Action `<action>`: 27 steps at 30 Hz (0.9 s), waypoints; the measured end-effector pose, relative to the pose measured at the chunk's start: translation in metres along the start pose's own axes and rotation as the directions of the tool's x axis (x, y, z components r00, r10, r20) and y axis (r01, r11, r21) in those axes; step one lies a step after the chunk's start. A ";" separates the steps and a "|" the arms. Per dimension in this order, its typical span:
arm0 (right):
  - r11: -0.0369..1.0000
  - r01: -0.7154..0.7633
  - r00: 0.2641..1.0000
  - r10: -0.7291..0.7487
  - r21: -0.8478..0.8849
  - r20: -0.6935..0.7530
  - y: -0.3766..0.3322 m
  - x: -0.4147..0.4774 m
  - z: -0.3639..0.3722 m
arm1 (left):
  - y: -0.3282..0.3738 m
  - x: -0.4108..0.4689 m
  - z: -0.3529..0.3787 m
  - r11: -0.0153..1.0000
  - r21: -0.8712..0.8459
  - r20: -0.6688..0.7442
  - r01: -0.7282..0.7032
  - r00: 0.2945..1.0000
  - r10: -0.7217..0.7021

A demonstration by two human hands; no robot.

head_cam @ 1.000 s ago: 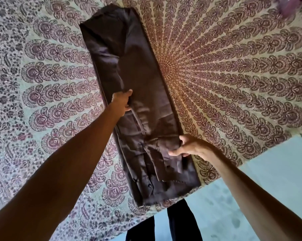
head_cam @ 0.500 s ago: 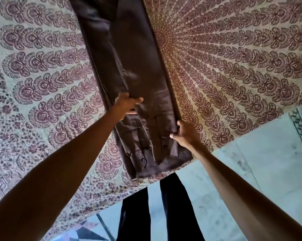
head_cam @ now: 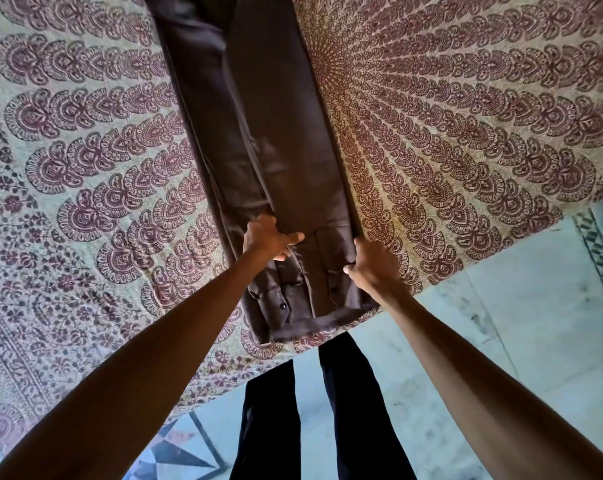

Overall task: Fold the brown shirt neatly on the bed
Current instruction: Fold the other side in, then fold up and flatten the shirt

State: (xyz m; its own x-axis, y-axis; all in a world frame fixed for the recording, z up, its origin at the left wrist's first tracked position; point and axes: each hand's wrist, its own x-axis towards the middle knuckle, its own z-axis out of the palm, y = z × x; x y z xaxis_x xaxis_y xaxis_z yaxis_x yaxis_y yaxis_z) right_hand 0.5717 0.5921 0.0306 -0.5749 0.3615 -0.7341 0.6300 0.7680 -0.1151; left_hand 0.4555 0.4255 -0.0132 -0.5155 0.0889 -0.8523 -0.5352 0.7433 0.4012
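The brown shirt (head_cam: 276,140) lies on the bed as one long narrow strip, its sides folded in, running from the near bed edge away to the top of the view. Cuffs with dark buttons lie at its near end. My left hand (head_cam: 267,237) grips the strip's left side close to the near end, fingers curled into the cloth. My right hand (head_cam: 373,265) holds the right edge at about the same height, thumb on top. The far end of the shirt is cut off by the frame.
The bed carries a cream and maroon mandala-print cover (head_cam: 466,133). Its near edge runs diagonally across the lower view. Below it lie a pale tiled floor (head_cam: 518,323) and my legs in black trousers (head_cam: 314,410), close against the bed.
Both hands slid down the strip toward its near end and drew level with each other. The view shifted so the shirt's far end left the frame.
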 end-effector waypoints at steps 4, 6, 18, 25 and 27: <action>1.000 -0.004 1.000 0.004 -0.019 -0.030 0.001 -0.003 0.001 | 0.006 -0.011 0.001 0.996 0.090 -0.052 0.019 0.999 -0.015; 1.000 -0.019 0.998 0.019 0.005 -0.060 0.002 -0.003 0.002 | 0.013 -0.022 0.002 0.954 0.297 -0.179 -0.031 0.980 0.088; 0.856 0.379 0.884 -0.447 -0.350 -0.138 0.004 0.021 0.006 | -0.004 -0.017 0.012 0.235 0.935 0.060 -0.266 0.771 0.633; 0.813 0.366 0.900 -0.433 -0.453 -0.050 0.007 0.016 0.001 | -0.023 -0.030 0.027 0.241 0.917 0.118 -0.319 0.791 0.600; 0.808 0.365 0.900 -0.433 -0.461 -0.045 0.009 0.014 0.002 | -0.026 -0.032 0.029 0.250 0.913 0.114 -0.323 0.789 0.603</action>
State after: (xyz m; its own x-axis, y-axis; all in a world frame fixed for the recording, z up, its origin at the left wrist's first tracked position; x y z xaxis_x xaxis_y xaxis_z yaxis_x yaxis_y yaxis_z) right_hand 0.5702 0.6037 0.0178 -0.8138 0.0170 -0.5809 0.0583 0.9969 -0.0525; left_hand 0.5055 0.4225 -0.0059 -0.6532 0.5944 -0.4691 0.6438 0.7621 0.0693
